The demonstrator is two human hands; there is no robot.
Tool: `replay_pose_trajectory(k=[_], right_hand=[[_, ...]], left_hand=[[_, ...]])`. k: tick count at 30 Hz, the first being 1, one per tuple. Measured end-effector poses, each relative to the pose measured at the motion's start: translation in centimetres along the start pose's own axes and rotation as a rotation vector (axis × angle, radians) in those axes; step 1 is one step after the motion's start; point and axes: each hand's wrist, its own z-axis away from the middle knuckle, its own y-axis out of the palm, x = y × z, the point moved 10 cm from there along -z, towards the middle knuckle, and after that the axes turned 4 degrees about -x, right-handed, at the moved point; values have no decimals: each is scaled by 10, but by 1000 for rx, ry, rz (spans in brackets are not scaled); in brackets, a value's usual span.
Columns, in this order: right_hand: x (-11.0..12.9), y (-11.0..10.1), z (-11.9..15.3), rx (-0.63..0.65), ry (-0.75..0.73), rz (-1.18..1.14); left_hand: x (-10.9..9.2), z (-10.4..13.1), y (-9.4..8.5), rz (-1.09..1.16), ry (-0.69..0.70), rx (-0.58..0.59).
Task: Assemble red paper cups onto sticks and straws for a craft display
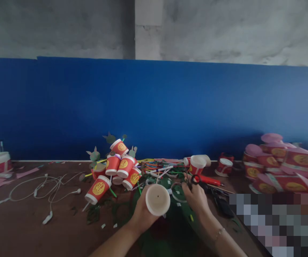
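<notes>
My left hand [142, 210] is wrapped round a paper cup [158, 210], its open mouth tilted toward me. A small dark spot shows in the middle of the cup's bottom. Pale straws [161, 172] show just behind the cup; whether they join it I cannot tell. To the right, my right hand [197, 196] is closed on dark-handled scissors [196, 179], whose blades are mostly hidden. Beyond that hand stand red and white paper cups [197, 165], and a red tool with a pointed tip [210, 180] lies beside it.
Red cups with paper rabbit heads [124, 166] are piled left of centre. Coloured straws [156, 165] lie along the blue partition [154, 107]. White earphones [50, 189] spread at left. Pink-trimmed cups [279, 160] are stacked at right. Green paper scraps [124, 212] litter the brown table [70, 235].
</notes>
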Motion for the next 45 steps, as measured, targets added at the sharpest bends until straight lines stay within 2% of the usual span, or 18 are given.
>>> replay_pose_trajectory(k=[3, 7, 13, 18, 22, 25, 29, 33, 38, 42, 45], right_hand=[[0, -1, 1, -24, -42, 306], [-15, 7, 1, 77, 71, 459], [-26, 14, -2, 129, 120, 462], [-28, 15, -3, 109, 98, 482], [-31, 14, -3, 127, 128, 545], [-31, 13, -3, 132, 126, 546], [-33, 21, -2, 184, 59, 519], [-34, 32, 0, 238, -52, 489], [-37, 33, -6, 177, -105, 476], [-25, 19, -10, 85, -113, 515], [13, 21, -1, 88, -225, 496]], left_hand=[[-15, 2, -2, -120, 148, -19], [-20, 1, -8, -190, 204, -59], [-16, 0, -13, -128, 188, -100], [-15, -3, -18, -209, 234, -135], [-9, -6, -34, -338, 278, -273], [-4, -8, -40, -411, 299, -307], [-4, -9, -40, -459, 337, -305], [-10, -6, -42, -462, 378, -369], [-10, -5, -48, -439, 387, -442], [-14, -4, -48, -457, 393, -465], [-19, -3, -48, -452, 400, -478]])
